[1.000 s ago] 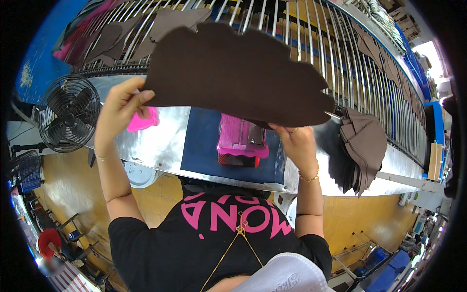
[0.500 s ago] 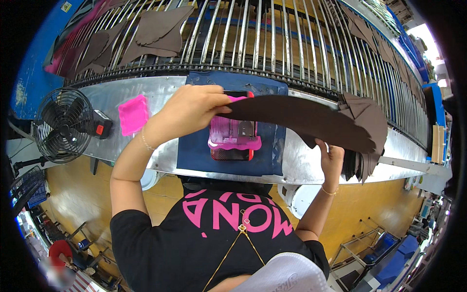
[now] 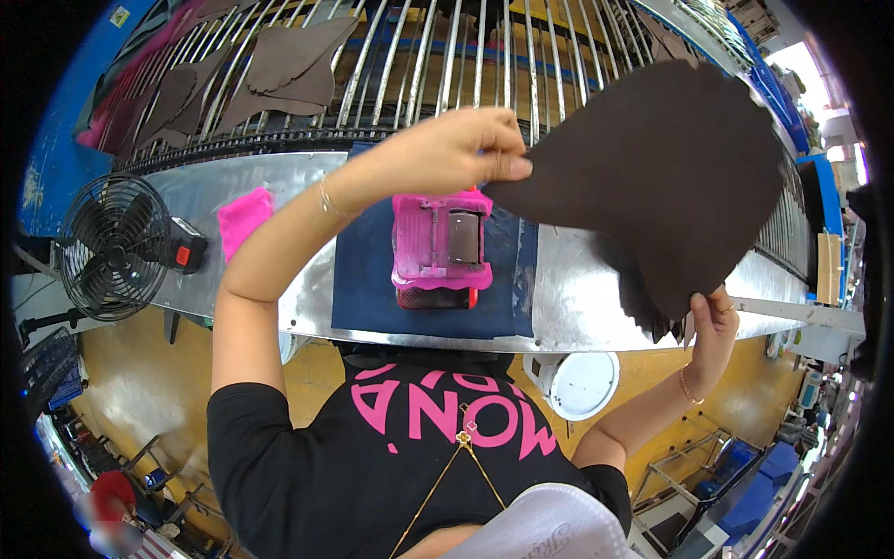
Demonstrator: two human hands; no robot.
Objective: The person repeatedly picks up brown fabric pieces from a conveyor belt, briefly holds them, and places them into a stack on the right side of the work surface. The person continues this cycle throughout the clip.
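Between my two hands a large dark brown cut sheet (image 3: 666,168), leather-like with one scalloped edge, is held up spread out above the bench. My left hand (image 3: 480,154) pinches its narrow left tip. With thumb and fingers, my right hand (image 3: 713,326) grips the lower right edge. Under the sheet, partly hidden, lies a stack of similar brown pieces (image 3: 641,296). Left of that stack stands a pink-coated box with a grey roller (image 3: 466,238), on a dark blue mat (image 3: 363,289).
Beyond the metal bench (image 3: 307,307) runs a rack of metal rods (image 3: 433,65) carrying brown pieces (image 3: 293,70). A black fan (image 3: 116,247) and a crumpled-looking pink tray (image 3: 244,222) are at the left. A white bucket (image 3: 585,384) stands below the front edge.
The brown sheet has moved right and turned from nearly edge-on to face-on. Both hands have shifted right with it, uncovering the pink box's roller.
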